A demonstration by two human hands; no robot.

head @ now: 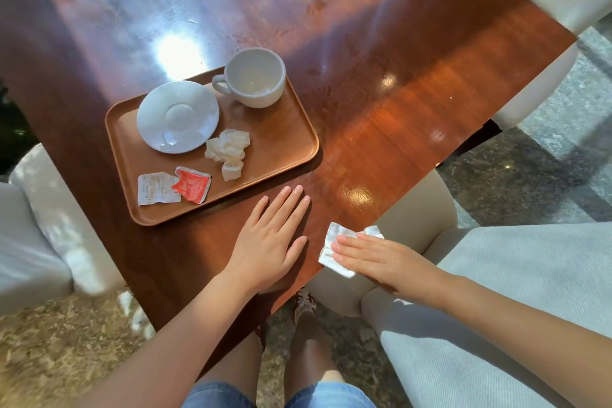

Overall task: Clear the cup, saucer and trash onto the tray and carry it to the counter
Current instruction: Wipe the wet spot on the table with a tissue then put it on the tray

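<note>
Sunlight glared off a polished reddish wooden table (381, 43), ringed by pale upholstered armchairs (496, 291) on a speckled stone floor (546, 175).

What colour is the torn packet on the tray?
Red, overlapping a white one; the torn packet shows in the head view.

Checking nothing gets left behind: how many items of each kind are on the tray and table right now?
Cup: 1
Saucer: 1
Crumpled napkin: 1
Torn packets: 2, white and red
Wipe on the table, under the right hand: 1
Total: 6
</note>
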